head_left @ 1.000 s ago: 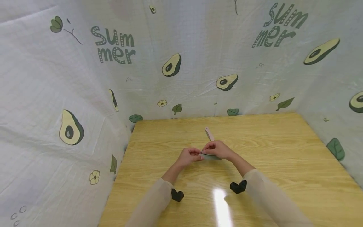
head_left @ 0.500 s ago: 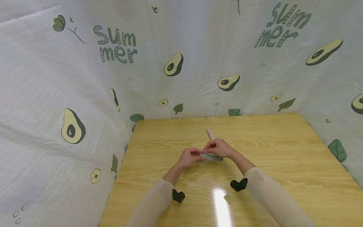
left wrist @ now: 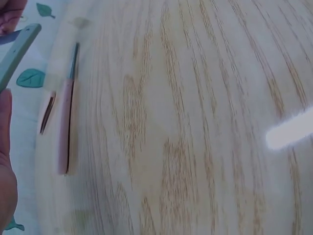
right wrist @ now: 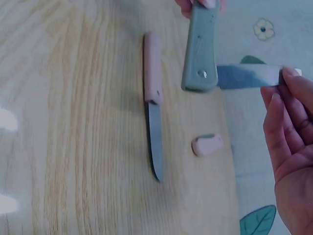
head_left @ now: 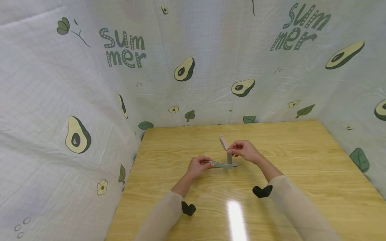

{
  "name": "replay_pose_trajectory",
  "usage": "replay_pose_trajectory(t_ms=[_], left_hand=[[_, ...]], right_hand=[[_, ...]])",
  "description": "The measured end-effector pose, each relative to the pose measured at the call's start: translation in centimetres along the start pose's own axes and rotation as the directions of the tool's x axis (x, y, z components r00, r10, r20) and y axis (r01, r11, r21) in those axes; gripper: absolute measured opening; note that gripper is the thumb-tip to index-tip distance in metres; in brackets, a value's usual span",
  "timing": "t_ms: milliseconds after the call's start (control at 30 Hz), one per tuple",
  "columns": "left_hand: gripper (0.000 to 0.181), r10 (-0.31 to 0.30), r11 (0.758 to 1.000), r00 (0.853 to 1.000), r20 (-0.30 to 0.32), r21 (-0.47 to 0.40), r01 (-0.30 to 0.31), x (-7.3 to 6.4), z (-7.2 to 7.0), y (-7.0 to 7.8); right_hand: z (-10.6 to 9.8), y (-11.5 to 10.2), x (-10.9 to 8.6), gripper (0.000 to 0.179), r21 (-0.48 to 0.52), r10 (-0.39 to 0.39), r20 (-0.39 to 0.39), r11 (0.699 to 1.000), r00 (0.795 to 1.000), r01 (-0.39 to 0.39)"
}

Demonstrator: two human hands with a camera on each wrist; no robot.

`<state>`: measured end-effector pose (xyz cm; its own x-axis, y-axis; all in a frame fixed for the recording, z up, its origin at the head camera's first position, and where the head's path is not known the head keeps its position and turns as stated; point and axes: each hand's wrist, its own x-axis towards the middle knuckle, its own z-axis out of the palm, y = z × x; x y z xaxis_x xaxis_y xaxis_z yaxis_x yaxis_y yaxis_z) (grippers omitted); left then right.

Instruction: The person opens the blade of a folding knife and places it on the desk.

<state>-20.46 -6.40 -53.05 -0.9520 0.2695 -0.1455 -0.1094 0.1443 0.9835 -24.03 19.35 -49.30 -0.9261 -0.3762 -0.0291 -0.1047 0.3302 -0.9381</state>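
Observation:
A green folding knife (head_left: pixel 221 165) is half unfolded, its blade (right wrist: pixel 249 76) standing at about a right angle to the handle. My left hand (head_left: pixel 199 166) grips the handle's far end between thumb and fingers, above the table. With thumb and fingertips, my right hand (head_left: pixel 245 150) pinches the end of the blade. Under the green handle lies a pink-handled knife (right wrist: pixel 152 68), its blade extended along the wood. In the head view the green handle covers most of it, leaving a blade tip (head_left: pixel 236 164) showing.
A small pink slotted piece (head_left: pixel 223 142) lies on the wooden table (head_left: pixel 175 144), beyond the knives. Patterned cloth (head_left: pixel 208 97) hangs behind the table and along its sides. A bright reflection shows on the near tabletop.
My right hand has moved away and to the right, swinging the blade up out of the green handle. The left hand stays nearly in place on the handle.

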Motion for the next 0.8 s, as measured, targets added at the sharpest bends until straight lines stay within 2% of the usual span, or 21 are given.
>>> replay_pose_trajectory(t_ms=[100, 200, 367, 433, 600, 800], left_hand=[[0.024, 0.001, 1.0, 1.0, -0.015, -0.019, -0.001, 0.4, 0.0, -0.7], [0.026, 0.016, 0.999, 0.999, -0.046, -0.049, -0.019, 0.3, -0.2, -0.8], [0.029, 0.048, 0.991, 0.995, -0.086, -0.118, -0.058, 0.3, -0.7, -0.7], [0.031, 0.062, 0.984, 0.994, -0.09, -0.162, -0.076, 0.3, -0.9, -0.7], [0.034, 0.06, 0.954, 0.992, -0.107, -0.285, -0.089, 0.4, -1.2, -0.7], [0.022, 0.057, 0.904, 0.983, -0.173, -0.41, -0.124, 0.7, -1.2, -0.6]], right_hand=[[-0.7, 0.5, -0.4, 0.025, 0.041, -0.025, 0.01, 0.999, 1.0, 0.025], [-1.3, 1.1, -0.9, 0.024, 0.129, -0.043, -0.001, 0.991, 0.999, 0.043], [-1.5, 2.3, -1.8, 0.01, 0.309, -0.06, -0.031, 0.949, 0.998, 0.066], [-1.3, 2.8, -2.1, 0.005, 0.381, -0.068, -0.038, 0.921, 0.997, 0.077], [-0.2, 3.7, -3.1, 0.011, 0.549, -0.061, -0.091, 0.83, 0.994, 0.101], [1.9, 3.9, -3.7, 0.02, 0.702, -0.047, -0.212, 0.688, 0.976, 0.185]])
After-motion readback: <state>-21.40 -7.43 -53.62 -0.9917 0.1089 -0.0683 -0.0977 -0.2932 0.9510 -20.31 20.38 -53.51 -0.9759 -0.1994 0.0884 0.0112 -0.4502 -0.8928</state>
